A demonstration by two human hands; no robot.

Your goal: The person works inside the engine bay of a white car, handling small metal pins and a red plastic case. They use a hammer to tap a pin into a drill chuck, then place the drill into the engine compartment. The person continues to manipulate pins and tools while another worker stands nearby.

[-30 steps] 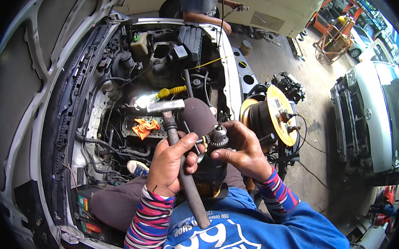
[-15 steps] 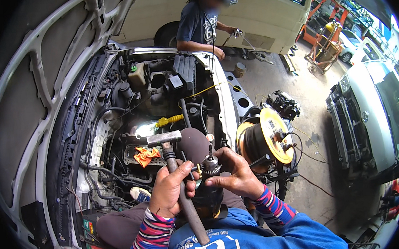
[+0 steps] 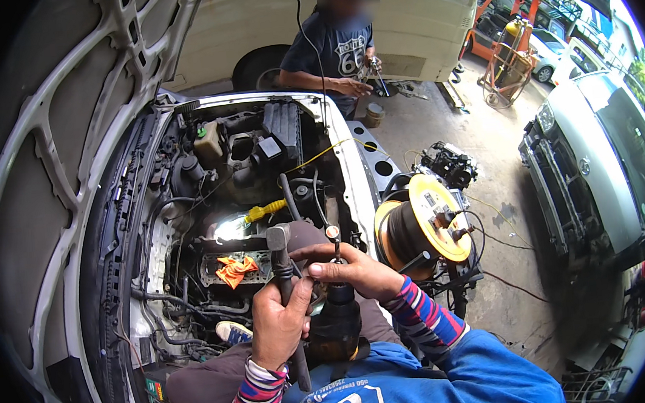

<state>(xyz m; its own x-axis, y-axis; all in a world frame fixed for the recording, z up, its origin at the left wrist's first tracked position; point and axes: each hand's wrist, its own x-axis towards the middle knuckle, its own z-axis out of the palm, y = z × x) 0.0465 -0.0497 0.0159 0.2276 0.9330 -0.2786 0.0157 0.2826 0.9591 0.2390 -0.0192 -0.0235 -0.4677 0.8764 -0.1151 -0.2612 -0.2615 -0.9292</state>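
Observation:
My left hand (image 3: pixel 277 322) is closed round the handle of a hammer (image 3: pixel 278 239), whose steel head points up. Just right of it, a black and yellow power drill (image 3: pixel 334 333) stands upright between my thighs, its thin bit (image 3: pixel 337 252) pointing up. My right hand (image 3: pixel 358 271) bends over the drill's chuck and covers most of it. Its thumb and forefinger come together beside my left thumb, around something small and dark that I cannot make out.
I sit in an open engine bay, with an orange cloth (image 3: pixel 236 271) on the engine block and a lit yellow work lamp (image 3: pixel 263 211) behind it. A yellow cable reel (image 3: pixel 439 219) stands at right. A co-worker (image 3: pixel 334 56) handles a metal tool beyond the fender.
My right hand has moved left over the chuck, toward my left hand. The hammer has turned and stands more upright. The co-worker's hands have come closer together.

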